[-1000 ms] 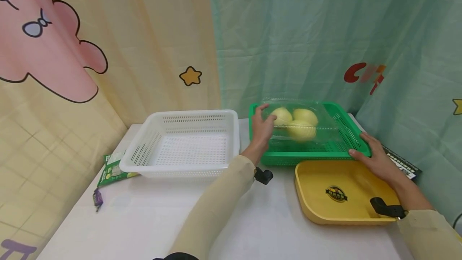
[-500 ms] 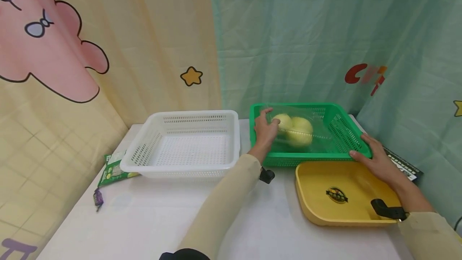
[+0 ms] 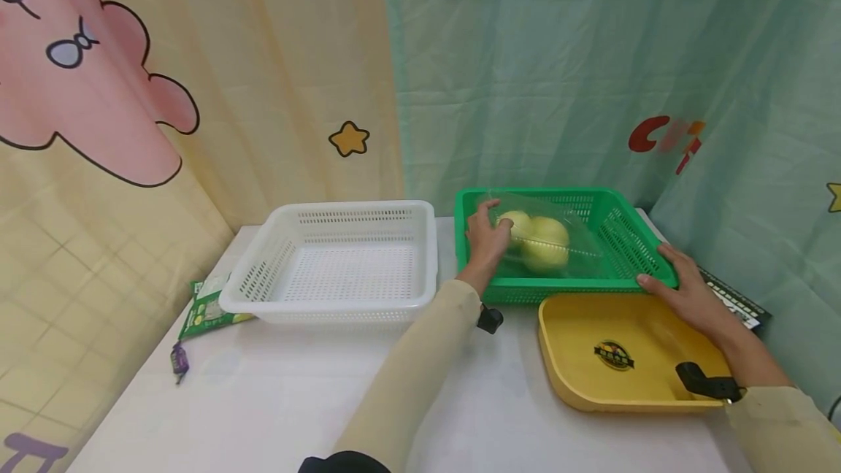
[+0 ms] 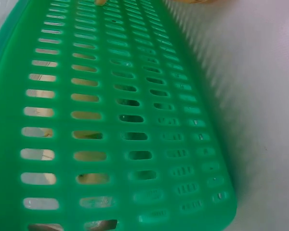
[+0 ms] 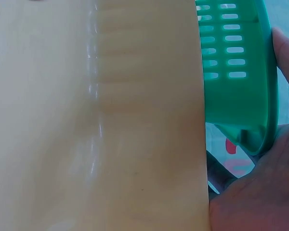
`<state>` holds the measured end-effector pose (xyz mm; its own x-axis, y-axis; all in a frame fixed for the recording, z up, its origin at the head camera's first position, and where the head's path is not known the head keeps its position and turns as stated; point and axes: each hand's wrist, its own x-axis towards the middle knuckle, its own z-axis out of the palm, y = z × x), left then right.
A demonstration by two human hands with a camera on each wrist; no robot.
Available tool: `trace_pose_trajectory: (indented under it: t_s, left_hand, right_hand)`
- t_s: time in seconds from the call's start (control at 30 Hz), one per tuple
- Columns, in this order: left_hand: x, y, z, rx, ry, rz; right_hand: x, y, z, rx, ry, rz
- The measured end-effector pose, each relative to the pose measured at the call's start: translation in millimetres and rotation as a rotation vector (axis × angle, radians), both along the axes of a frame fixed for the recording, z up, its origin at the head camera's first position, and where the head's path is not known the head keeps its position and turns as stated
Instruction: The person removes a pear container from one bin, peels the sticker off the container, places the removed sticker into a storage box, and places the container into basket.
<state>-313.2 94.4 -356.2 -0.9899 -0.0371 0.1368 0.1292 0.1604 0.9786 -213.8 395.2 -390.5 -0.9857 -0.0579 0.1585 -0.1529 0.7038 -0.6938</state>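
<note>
In the head view, a clear plastic fruit box (image 3: 585, 258) with round yellow-green fruits (image 3: 547, 244) lies tilted inside the green perforated basket (image 3: 627, 236). My left hand (image 3: 486, 243) grips the left end of this box, thumb and fingers spread across it. At the basket's front right corner, my right hand (image 3: 690, 294) holds the rim, thumb on the near side. The basket's pierced side wall (image 4: 154, 134) fills most of the left wrist view, with the hand itself out of sight. The right wrist view shows the hand (image 5: 265, 192) around the basket's corner (image 5: 255, 125).
A yellow tray (image 3: 565, 378) stands in front of the green basket, under my right forearm. To the left is a white perforated basket (image 3: 328, 305). A green snack bag (image 3: 213, 312) and a small purple wrapped item (image 3: 179, 360) lie beside it. A black-and-white keyboard-like object (image 3: 739, 301) is at the right edge.
My left hand has lowered the fruit box from above the rim down into the green basket, its right end dipping. My right hand has stayed on the basket's corner.
</note>
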Motion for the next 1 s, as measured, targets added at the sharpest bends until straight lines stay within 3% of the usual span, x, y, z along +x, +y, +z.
trace_pose_trajectory:
  t_s: [0.33, 1.0]
  left_hand:
    - [0.4, -4.2, -0.7, -0.095, -0.042, -0.076]
    - [0.7, -3.1, -3.7, -0.323, -0.185, -0.146]
  right_hand:
    - [-1.5, 1.9, -0.3, 0.006, -0.007, -0.001]
    - [0.7, 0.3, -0.3, -0.007, 0.01, 0.01]
